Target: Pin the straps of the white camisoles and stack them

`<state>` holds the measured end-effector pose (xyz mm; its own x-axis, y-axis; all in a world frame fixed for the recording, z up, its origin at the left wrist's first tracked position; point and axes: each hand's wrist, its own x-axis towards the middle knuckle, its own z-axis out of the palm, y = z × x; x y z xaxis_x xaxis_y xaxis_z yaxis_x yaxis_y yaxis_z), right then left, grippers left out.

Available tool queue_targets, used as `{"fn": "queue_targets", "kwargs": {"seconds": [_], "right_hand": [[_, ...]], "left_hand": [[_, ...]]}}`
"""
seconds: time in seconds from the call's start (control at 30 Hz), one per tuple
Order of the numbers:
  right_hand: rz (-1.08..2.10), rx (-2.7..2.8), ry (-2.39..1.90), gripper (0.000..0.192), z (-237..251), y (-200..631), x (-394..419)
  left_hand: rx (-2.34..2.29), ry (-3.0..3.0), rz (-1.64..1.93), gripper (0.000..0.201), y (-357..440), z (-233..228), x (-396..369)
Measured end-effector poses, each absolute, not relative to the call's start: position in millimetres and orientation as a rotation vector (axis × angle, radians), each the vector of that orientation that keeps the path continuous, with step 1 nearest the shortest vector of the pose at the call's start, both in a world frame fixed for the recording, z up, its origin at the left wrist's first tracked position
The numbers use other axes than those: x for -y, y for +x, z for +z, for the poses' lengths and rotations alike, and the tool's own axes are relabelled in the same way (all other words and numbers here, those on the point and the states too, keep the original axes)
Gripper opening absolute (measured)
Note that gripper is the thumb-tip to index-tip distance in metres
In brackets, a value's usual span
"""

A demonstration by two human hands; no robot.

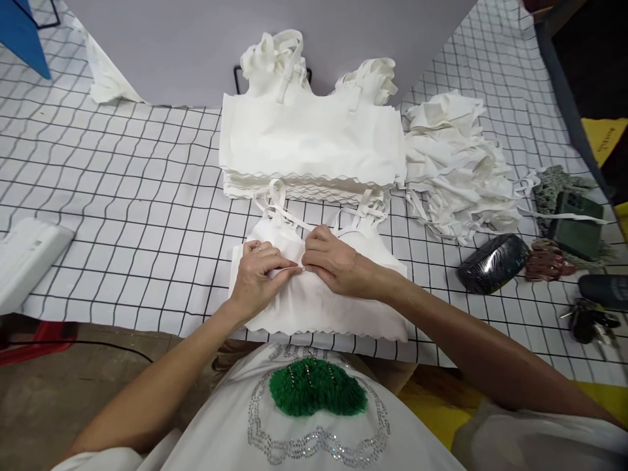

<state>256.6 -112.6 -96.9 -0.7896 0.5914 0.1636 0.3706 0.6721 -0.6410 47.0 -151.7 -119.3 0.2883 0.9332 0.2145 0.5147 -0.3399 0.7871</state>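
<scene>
A white strappy top (324, 307) with a scalloped hem lies flat at the table's near edge, straps pointing away from me. My left hand (258, 275) and my right hand (336, 261) rest on its upper middle, fingertips meeting and pinching the fabric there. Just beyond the straps stands a neat stack of the same white tops (309, 140). To the right of that stack lies a looser heap of white tops (456, 176) with trailing straps.
The table wears a white cloth with a black grid (127, 196). At the right lie a dark glasses case (493, 263), a green phone (576, 226), a bunch of keys (589, 320) and a dark object. A white device (27, 258) sits at the left edge. A grey board stands behind.
</scene>
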Motion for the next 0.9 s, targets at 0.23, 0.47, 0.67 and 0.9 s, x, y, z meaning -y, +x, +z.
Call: {"fn": "queue_targets", "kwargs": {"seconds": [0.23, 0.47, 0.67, 0.9], "right_hand": [[1.051, 2.598, -0.841, 0.022, -49.4, 255.8, 48.4], [0.828, 2.612, -0.761, 0.027, -32.1, 220.7, 2.1], [0.411, 2.712, -0.755, 0.026, -51.8, 216.1, -8.0], [0.567, 2.51, -0.822, 0.022, -68.2, 219.0, -10.4]], "left_hand": [[-1.32, 1.967, 0.643, 0.012, 32.2, -95.7, 145.6], [-1.37, 2.016, 0.496, 0.018, 2.9, -81.8, 144.2], [-1.371, 2.056, 0.432, 0.023, -8.5, -81.0, 142.0], [-1.517, 2.025, 0.434, 0.013, -7.4, -93.4, 140.7]]}}
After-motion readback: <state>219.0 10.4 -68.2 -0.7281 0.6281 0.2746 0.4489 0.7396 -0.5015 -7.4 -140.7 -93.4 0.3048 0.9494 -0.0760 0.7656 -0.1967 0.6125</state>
